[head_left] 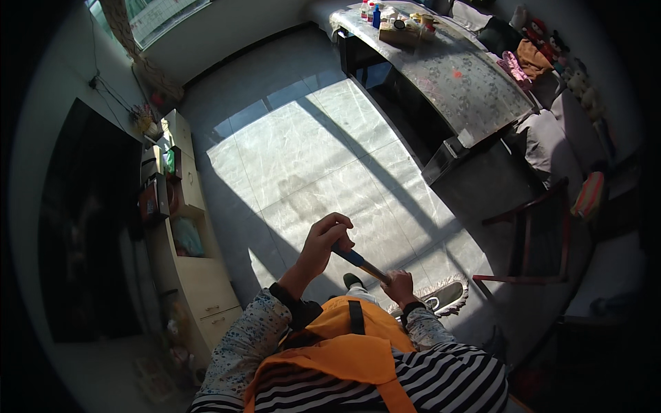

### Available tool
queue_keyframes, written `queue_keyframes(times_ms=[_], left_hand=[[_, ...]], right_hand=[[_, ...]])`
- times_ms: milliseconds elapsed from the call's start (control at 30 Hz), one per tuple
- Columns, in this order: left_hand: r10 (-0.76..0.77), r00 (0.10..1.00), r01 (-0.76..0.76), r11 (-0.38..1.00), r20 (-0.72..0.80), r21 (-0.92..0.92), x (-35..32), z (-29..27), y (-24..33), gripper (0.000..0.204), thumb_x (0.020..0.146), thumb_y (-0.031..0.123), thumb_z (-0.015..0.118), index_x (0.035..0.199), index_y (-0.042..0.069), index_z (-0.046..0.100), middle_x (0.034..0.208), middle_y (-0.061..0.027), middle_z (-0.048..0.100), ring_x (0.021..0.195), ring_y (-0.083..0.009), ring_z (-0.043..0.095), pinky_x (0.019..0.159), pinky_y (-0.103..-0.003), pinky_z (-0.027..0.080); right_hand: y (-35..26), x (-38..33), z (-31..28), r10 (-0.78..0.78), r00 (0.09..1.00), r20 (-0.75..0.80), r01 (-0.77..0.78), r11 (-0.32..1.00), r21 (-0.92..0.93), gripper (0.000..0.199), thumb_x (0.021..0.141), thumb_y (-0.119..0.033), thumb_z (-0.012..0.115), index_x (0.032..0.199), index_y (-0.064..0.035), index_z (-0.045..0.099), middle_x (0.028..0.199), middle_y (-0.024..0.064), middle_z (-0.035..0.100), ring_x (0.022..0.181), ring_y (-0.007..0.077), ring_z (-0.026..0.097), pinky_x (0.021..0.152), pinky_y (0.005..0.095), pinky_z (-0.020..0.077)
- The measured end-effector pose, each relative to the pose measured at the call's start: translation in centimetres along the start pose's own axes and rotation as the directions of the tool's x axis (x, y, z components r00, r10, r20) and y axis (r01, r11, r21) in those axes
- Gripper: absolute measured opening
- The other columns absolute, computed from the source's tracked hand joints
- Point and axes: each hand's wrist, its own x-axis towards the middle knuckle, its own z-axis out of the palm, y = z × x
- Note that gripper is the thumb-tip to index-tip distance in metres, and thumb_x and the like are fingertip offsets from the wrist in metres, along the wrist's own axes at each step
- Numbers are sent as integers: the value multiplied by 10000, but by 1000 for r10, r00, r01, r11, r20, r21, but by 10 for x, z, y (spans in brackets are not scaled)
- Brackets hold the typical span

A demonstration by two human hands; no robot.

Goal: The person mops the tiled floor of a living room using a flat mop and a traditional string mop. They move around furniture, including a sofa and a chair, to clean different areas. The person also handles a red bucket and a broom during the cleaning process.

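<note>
Mop point(451, 296), likely light, stiff, is best held thus: grip point(350, 255) clasped by left hand point(326, 242), shaft point(374, 271) wrapped by right hand point(399, 288).

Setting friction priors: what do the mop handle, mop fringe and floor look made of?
Mop handle: probably metal, from its shine; blue grip perhaps plastic or rubber, given its smooth, solid colour.
Mop fringe: seemingly textile, matte, from its shaggy pale strands.
Floor: likely polished tile, given reflections and straight seams; stone possible.
</note>
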Motion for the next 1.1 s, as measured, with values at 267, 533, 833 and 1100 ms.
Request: queue_keyframes(times_ms=[267,533,833,1100], left_hand=[[140,990,-140,977,-12,-160,-34,19,35,187,950,51,512,1132,22,545,646,-12,486,603,-137,466,692,-339,422],[775,630,-775,623,51,112,-125,43,183,357,1004,242,603,1257,41,452,579,57,384,465,-42,356,514,-246,358],[909,417,-773,343,19,534,-132,57,182,262,950,243,665,1020,95,461,564,22,455,466,-94,429,546,-303,398],[838,542,-640,459,-61,616,36,37,108,74,972,88,558,1001,64,495,807,-52,539,734,-154,540,926,-410,464]], right_hand=[[-18,-16,-24,38,999,-32,-30,975,220,288,804,-321,783,810,-80,626,706,149,647,700,396,650,615,490,510],[-160,75,-138,-412,769,-490,578,776,254,232,805,-228,755,727,-107,573,588,90,551,573,309,581,607,420,478],[-214,215,-162,-614,544,-573,800,584,134,237,803,-225,778,691,-116,599,591,72,553,597,277,586,624,407,437],[-136,412,-110,-665,645,-376,741,665,94,119,790,-217,688,756,-145,600,724,48,638,782,271,649,752,416,467]])
